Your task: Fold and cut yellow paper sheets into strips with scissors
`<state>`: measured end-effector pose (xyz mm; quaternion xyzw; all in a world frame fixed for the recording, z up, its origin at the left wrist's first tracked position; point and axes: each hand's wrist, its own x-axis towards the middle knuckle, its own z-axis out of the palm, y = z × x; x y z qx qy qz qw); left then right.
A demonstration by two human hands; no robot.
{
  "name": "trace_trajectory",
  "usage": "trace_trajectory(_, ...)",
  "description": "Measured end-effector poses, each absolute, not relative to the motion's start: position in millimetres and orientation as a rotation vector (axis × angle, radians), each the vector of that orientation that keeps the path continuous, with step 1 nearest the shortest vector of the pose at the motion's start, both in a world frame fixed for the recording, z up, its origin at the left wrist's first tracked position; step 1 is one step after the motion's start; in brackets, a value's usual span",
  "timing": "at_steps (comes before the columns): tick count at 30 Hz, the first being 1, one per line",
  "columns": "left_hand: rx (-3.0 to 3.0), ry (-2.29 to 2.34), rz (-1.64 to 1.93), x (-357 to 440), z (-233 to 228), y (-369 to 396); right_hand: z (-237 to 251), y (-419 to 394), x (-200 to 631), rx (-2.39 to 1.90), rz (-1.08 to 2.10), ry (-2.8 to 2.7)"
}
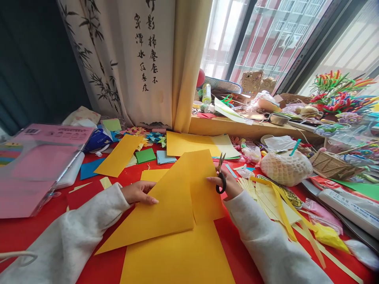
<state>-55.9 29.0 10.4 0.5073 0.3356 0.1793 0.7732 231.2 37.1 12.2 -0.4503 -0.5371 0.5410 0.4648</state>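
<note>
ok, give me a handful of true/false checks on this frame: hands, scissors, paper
1. The right hand holds scissors. True.
2. The scissors' blades point down at the table. False: they point up, away from the person.
3. The left hand rests flat on the left edge of the folded orange-yellow paper. True.
4. The tablecloth is blue. False: it is red.
5. A pink packet of coloured paper lies to the left of the left arm. True.
6. The left hand grips a glue bottle. False: it holds nothing, only touching the paper.
</note>
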Motion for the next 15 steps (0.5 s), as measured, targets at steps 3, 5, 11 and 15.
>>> trace_trajectory(3, 1.116, 0.678, 0.361, -53.9, 11.1, 33.8, 10.0, 37.2, 229.4, -1.022, 1.399, -1.361)
trace_trajectory(5, 1.12, 0.687, 0.365, -51.8, 8.7, 37.8, 11.1, 35.4, 227.6, -0.978, 1.438, -1.383)
trace_trajectory(11, 1.023, 0.96, 0.467, -40.8, -1.1, 41.0, 10.6, 33.0, 225.1, -1.015, 1.459, -1.494)
trace_trajectory(15, 0.965, 0.855, 0.508, -31.9, -5.9, 33.2, 3.8, 40.1, 230.6, -1.225, 1.181, -1.452)
